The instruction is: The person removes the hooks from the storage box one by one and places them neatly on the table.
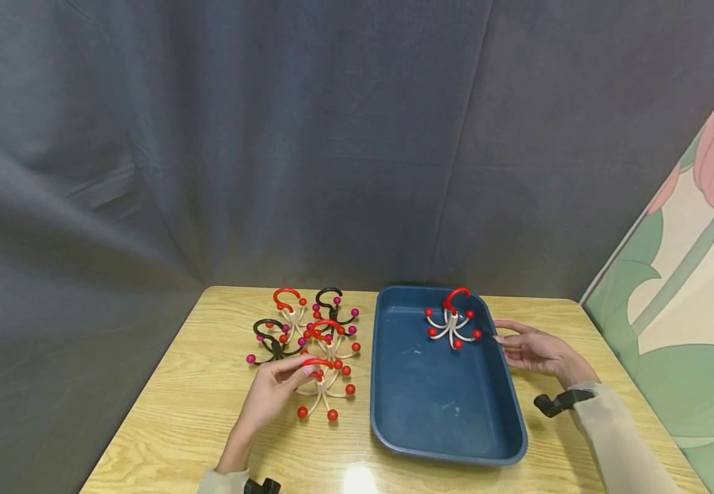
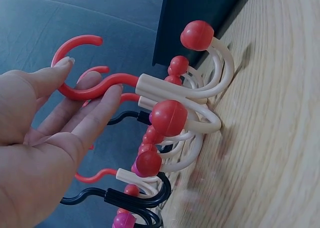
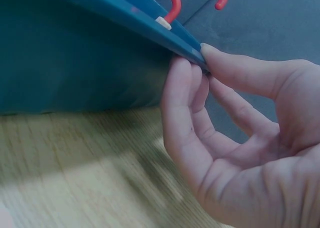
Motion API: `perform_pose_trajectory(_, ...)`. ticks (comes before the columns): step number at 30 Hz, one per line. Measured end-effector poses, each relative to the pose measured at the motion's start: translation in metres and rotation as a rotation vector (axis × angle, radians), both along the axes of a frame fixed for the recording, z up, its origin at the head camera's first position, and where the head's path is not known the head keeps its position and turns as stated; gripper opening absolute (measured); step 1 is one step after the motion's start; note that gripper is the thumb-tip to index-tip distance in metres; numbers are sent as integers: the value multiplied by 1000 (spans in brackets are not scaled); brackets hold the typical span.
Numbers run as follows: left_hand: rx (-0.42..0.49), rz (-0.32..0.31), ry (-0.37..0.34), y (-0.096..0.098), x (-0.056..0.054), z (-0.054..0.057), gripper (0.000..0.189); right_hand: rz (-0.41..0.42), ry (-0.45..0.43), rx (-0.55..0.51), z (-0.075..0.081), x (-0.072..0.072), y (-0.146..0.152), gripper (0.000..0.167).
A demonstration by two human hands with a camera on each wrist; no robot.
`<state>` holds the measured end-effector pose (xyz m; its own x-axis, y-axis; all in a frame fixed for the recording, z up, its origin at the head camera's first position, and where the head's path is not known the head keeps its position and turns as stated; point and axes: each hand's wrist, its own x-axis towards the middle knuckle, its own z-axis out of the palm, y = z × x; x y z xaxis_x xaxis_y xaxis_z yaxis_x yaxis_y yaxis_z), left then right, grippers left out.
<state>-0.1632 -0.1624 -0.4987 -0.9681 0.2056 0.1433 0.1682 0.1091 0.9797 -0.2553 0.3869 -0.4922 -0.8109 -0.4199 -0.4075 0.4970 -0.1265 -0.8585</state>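
Observation:
In the head view my left hand [image 1: 277,387] pinches the red hook of a white multi-armed hanger with red ball tips [image 1: 322,389]. The left wrist view shows the thumb and fingers around the curve of that red hook [image 2: 80,94], while the balled arms are down near the wood. Beyond it stand similar hangers, white with red balls [image 1: 331,348] and black with magenta balls [image 1: 277,348]. My right hand [image 1: 536,353] pinches the right rim of a blue tray [image 3: 150,30] between thumb and fingers. Inside the tray, towards the back, stands one white hanger with a red hook [image 1: 452,322].
The wooden table [image 1: 171,405] carries everything. A grey curtain [image 1: 332,151] hangs along its back edge. To the right rises a panel with painted tulips [image 1: 691,288]. At the back left are another white hanger [image 1: 292,314] and a black one [image 1: 334,314].

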Motion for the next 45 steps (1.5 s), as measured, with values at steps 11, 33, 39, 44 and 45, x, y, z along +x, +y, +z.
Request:
perform_pose_trajectory(11,-156,57,38,3,2,3,25,6,0,12,-1,0,-1,32)
perform_pose_trajectory(33,-411,114,312,37,4,55,44,-9,-1,14,1,0,-1,34)
perform_pose_trajectory(39,-439,102,382,47,2,69,37,-7,7,28,2,0,-2,33)
perform_pose_trajectory(44,-425,72,399,57,0,81,32,-7,3,26,3,1,-2,33)
perform_pose_trajectory(45,-424,71,404,60,0,84,32,-7,2,25,3,1,-2,33)
